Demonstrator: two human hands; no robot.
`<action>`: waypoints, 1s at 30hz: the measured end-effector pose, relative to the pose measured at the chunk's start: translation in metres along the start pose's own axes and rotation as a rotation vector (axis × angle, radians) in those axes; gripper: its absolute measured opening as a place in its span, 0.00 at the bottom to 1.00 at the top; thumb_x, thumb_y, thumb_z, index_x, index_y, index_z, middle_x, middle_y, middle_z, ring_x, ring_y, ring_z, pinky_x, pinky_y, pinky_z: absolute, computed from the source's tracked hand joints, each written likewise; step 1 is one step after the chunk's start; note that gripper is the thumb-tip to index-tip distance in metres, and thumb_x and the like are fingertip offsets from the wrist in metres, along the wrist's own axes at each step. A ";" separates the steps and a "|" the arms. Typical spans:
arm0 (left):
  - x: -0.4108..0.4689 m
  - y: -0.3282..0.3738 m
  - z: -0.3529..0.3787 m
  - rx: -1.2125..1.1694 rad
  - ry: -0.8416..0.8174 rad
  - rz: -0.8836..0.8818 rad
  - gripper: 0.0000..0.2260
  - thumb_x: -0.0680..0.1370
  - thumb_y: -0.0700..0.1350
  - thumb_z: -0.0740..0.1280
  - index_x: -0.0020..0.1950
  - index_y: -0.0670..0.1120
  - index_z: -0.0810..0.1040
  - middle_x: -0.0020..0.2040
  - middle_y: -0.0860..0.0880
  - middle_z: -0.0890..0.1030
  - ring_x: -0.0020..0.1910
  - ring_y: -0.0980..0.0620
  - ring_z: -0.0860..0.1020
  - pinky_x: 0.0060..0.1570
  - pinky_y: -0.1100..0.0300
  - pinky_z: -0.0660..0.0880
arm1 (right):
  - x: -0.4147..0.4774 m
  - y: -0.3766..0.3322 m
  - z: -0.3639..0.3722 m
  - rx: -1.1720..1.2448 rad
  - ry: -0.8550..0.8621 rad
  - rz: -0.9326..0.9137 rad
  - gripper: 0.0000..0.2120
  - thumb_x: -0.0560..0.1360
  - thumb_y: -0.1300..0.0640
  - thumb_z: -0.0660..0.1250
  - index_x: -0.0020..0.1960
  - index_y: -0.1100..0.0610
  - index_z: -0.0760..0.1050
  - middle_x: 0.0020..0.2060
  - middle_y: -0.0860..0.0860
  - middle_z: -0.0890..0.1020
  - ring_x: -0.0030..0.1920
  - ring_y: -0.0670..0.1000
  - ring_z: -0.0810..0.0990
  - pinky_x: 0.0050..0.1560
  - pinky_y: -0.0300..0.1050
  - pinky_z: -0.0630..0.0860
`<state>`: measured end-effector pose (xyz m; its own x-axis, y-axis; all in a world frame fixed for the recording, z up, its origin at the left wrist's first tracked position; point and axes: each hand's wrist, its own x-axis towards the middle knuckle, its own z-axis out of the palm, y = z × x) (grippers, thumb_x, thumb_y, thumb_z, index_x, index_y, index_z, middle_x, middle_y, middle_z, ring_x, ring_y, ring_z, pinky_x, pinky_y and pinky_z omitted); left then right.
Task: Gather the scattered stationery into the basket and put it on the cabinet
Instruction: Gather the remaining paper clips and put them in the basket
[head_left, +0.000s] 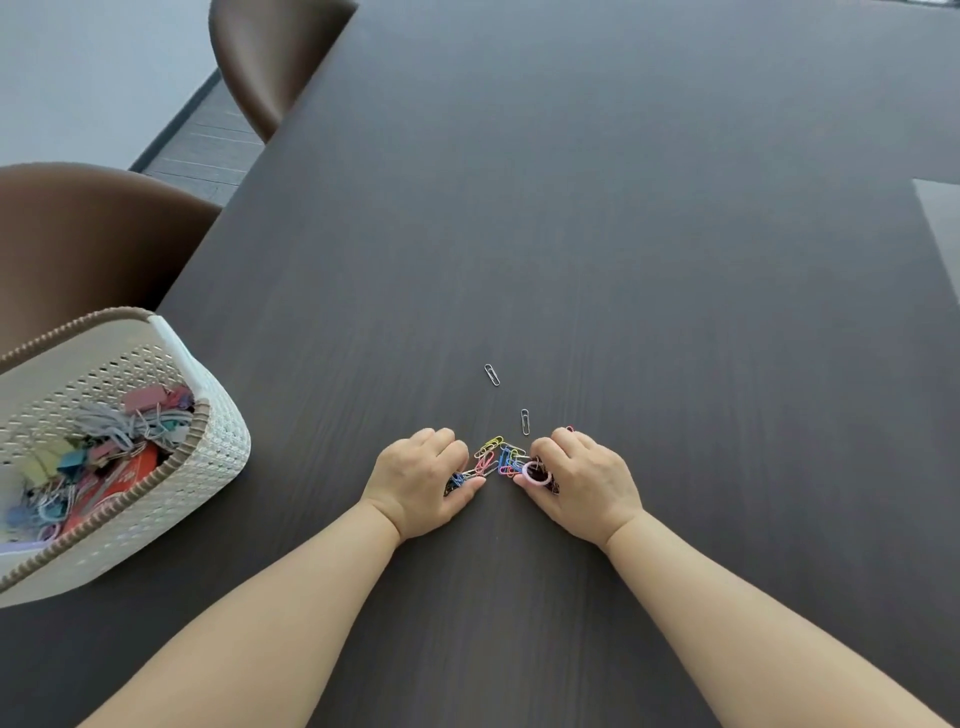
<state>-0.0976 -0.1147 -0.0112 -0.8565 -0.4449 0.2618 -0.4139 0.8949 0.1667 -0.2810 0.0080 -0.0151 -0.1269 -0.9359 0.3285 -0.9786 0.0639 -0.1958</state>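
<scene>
A small heap of coloured paper clips (497, 457) lies on the dark table between my two hands. My left hand (423, 480) is cupped against the heap's left side, fingers curled over some clips. My right hand (579, 480) is cupped on the right side, fingers curled over clips and a pink ring (535, 473). Two silver paper clips lie just beyond: one (525, 421) near my right fingers, another (492, 374) farther off. The white woven basket (208, 452) sits at the left table edge, holding binder clips, rubber bands and other coloured stationery.
Two brown chairs stand along the table's left side, one (88, 234) right behind the basket and one (270, 57) farther back. The dark wooden table (623, 234) stretches far ahead. A grey panel (940, 218) shows at the right edge.
</scene>
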 end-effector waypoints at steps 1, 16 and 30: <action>0.000 0.000 0.000 0.011 0.012 0.004 0.15 0.72 0.57 0.60 0.34 0.47 0.72 0.32 0.50 0.73 0.29 0.50 0.72 0.25 0.60 0.68 | -0.001 0.000 0.000 0.003 0.004 0.003 0.16 0.72 0.42 0.60 0.39 0.55 0.73 0.31 0.49 0.74 0.30 0.52 0.74 0.28 0.41 0.70; -0.020 0.014 -0.018 0.020 0.032 -0.211 0.18 0.70 0.59 0.57 0.29 0.46 0.71 0.22 0.52 0.72 0.19 0.53 0.72 0.18 0.69 0.58 | 0.005 -0.016 -0.021 -0.205 -0.082 0.071 0.21 0.72 0.45 0.54 0.25 0.55 0.67 0.16 0.49 0.70 0.16 0.54 0.69 0.23 0.33 0.51; -0.087 -0.100 -0.217 0.091 0.336 -0.366 0.26 0.78 0.62 0.52 0.37 0.46 0.78 0.31 0.51 0.78 0.27 0.51 0.76 0.26 0.65 0.64 | 0.123 -0.159 -0.094 0.040 0.206 0.004 0.17 0.74 0.47 0.56 0.32 0.53 0.55 0.21 0.46 0.57 0.22 0.55 0.55 0.26 0.29 0.44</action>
<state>0.0852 -0.1734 0.1557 -0.5098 -0.7033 0.4955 -0.7064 0.6709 0.2255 -0.1566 -0.0843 0.1435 -0.1655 -0.8448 0.5088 -0.9713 0.0501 -0.2327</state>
